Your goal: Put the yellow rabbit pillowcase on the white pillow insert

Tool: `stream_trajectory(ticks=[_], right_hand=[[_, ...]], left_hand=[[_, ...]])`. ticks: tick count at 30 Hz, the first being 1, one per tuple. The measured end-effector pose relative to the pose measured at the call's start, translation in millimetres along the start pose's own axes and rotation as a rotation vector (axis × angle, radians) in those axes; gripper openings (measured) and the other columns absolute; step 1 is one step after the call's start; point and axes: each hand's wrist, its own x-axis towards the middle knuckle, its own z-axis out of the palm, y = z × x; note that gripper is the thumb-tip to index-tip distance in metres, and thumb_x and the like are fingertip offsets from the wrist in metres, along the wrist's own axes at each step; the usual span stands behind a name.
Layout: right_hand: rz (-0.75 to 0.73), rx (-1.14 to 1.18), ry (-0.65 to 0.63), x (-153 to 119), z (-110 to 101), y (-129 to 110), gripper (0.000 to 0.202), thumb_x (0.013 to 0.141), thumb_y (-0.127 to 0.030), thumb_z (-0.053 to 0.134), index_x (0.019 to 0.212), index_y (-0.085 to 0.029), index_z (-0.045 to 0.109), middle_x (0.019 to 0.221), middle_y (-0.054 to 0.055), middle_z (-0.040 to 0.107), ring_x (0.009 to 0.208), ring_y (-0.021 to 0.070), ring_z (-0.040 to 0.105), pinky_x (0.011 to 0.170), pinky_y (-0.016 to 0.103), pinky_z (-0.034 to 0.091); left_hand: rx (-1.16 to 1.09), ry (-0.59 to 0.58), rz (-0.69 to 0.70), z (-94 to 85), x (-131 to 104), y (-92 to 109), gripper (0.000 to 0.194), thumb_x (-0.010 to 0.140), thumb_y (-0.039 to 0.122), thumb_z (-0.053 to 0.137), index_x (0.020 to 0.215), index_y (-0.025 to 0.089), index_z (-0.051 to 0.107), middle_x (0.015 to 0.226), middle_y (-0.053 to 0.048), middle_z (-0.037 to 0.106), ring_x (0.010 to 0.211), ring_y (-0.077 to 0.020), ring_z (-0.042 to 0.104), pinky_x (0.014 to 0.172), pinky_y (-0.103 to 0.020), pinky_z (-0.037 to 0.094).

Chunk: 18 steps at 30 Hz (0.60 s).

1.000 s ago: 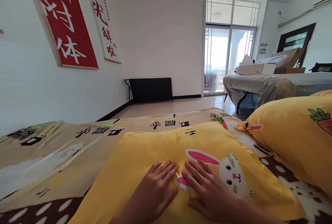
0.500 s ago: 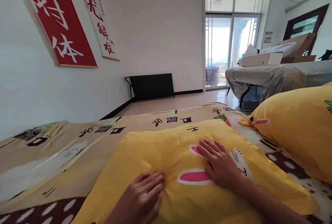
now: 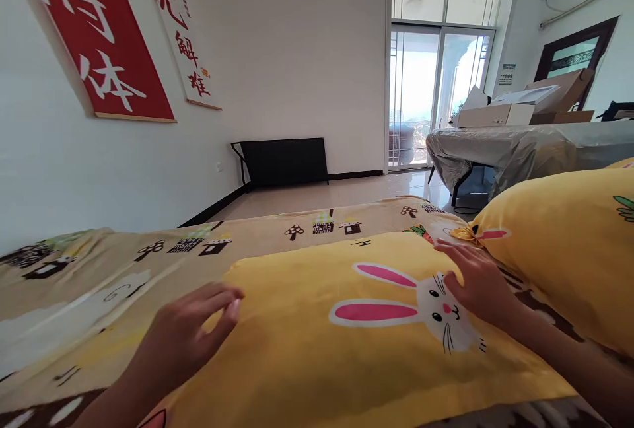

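A yellow pillow [image 3: 292, 362] printed with a white, pink-eared rabbit lies flat in front of me, its surface fairly smooth. At its left edge is my left hand [image 3: 191, 325], fingers slightly bent and thumb apart, with nothing visible between them. My right hand [image 3: 478, 283] is over the pillow's far right part, beside the rabbit's face, with fingers stretched out and thumb spread. Whether either palm presses on the cloth cannot be made out. Underneath lies a beige and brown patterned blanket [image 3: 267, 233].
A second, plump yellow pillow [image 3: 559, 236] sits at the right, close to my right forearm. Beyond the bedding stand a plastic-covered table [image 3: 500, 147] with boxes [image 3: 495, 115] and a black folded panel [image 3: 284, 162] against the wall. Scrolls [image 3: 113, 58] hang at the left.
My hands have moved apart: the left from the pillow's middle to its left edge, the right from the rabbit's ears to beyond its face. The dent in the pillow has smoothed out.
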Motion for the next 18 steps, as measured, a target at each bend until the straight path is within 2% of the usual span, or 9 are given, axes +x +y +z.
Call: stream_trajectory(ticks=[1,2,3,5,7,10,13,15,18], right_hand=[[-0.064,0.031,-0.041,29.8,-4.6,-29.9,0.05,0.076,-0.024,0.041,0.124,-0.017,0.053,0.126,0.011,0.059,0.115,0.0277,0.053,0.1,0.044,0.037],[-0.115,0.055,-0.104,58.8,-4.9,-59.4,0.052,0.077,-0.023,0.041,0.128,-0.016,0.049,0.125,0.012,0.059,0.113,0.0271,0.054,0.097,0.043,0.039],[-0.153,0.06,-0.191,85.5,-0.6,-86.7,0.05,0.079,-0.022,0.041,0.129,-0.016,0.048,0.123,0.012,0.06,0.11,0.027,0.056,0.094,0.044,0.039],[-0.15,0.032,-0.331,127.3,20.5,-128.1,0.041,0.08,-0.017,0.044,0.119,-0.013,0.055,0.113,0.014,0.065,0.105,0.0269,0.059,0.095,0.047,0.036],[-0.125,0.023,-0.386,150.1,53.3,-147.0,0.033,0.082,-0.015,0.046,0.111,-0.011,0.061,0.106,0.014,0.068,0.099,0.0251,0.062,0.095,0.045,0.037],[-0.084,0.032,-0.463,152.7,105.6,-138.9,0.029,0.086,-0.022,0.045,0.104,-0.013,0.066,0.104,0.011,0.07,0.097,0.0251,0.064,0.091,0.041,0.041],[-0.046,0.115,-0.525,140.2,139.3,-109.0,0.036,0.092,-0.032,0.036,0.105,-0.021,0.067,0.111,0.007,0.068,0.102,0.0231,0.062,0.091,0.037,0.043],[-0.014,0.178,-0.554,136.6,147.0,-85.9,0.039,0.093,-0.036,0.033,0.106,-0.022,0.067,0.115,0.007,0.067,0.106,0.0229,0.06,0.095,0.039,0.039],[0.045,0.208,-0.591,139.2,143.8,-51.4,0.042,0.092,-0.038,0.032,0.104,-0.019,0.067,0.117,0.011,0.065,0.111,0.0265,0.057,0.1,0.048,0.032]], left_hand=[[0.064,-0.16,0.003,-1.6,36.3,29.3,0.033,0.078,0.042,0.04,0.081,0.026,0.069,0.118,-0.001,0.064,0.108,-0.026,0.058,0.094,-0.038,0.046],[0.11,-0.351,-0.021,1.7,70.9,56.3,0.034,0.079,0.034,0.043,0.102,0.023,0.066,0.133,-0.003,0.054,0.121,-0.0266,0.05,0.103,-0.039,0.039],[0.11,-0.449,-0.024,9.9,101.7,79.4,0.039,0.08,0.028,0.044,0.115,0.022,0.061,0.134,-0.006,0.053,0.12,-0.0271,0.051,0.101,-0.04,0.04],[0.115,-0.54,-0.066,38.6,146.8,110.6,0.037,0.083,0.022,0.047,0.116,0.016,0.061,0.124,-0.013,0.059,0.112,-0.0286,0.056,0.095,-0.041,0.043],[0.117,-0.573,-0.118,77.1,167.7,121.8,0.033,0.087,0.031,0.05,0.113,0.012,0.06,0.119,-0.015,0.06,0.109,-0.0257,0.057,0.093,-0.044,0.045],[0.076,-0.607,-0.16,134.6,167.8,110.8,0.038,0.09,0.041,0.048,0.112,0.012,0.058,0.117,-0.012,0.06,0.108,-0.0215,0.057,0.094,-0.044,0.046],[0.011,-0.655,-0.176,168.3,159.2,80.4,0.042,0.092,0.047,0.042,0.111,0.013,0.059,0.118,-0.013,0.06,0.109,-0.021,0.056,0.096,-0.044,0.044],[-0.029,-0.68,-0.18,171.8,155.8,53.1,0.046,0.092,0.05,0.039,0.11,0.014,0.061,0.12,-0.013,0.06,0.111,-0.0212,0.056,0.098,-0.045,0.042],[-0.059,-0.692,-0.208,155.5,145.0,6.3,0.051,0.092,0.051,0.031,0.112,0.015,0.062,0.125,-0.013,0.059,0.117,-0.0226,0.054,0.102,-0.043,0.038]])
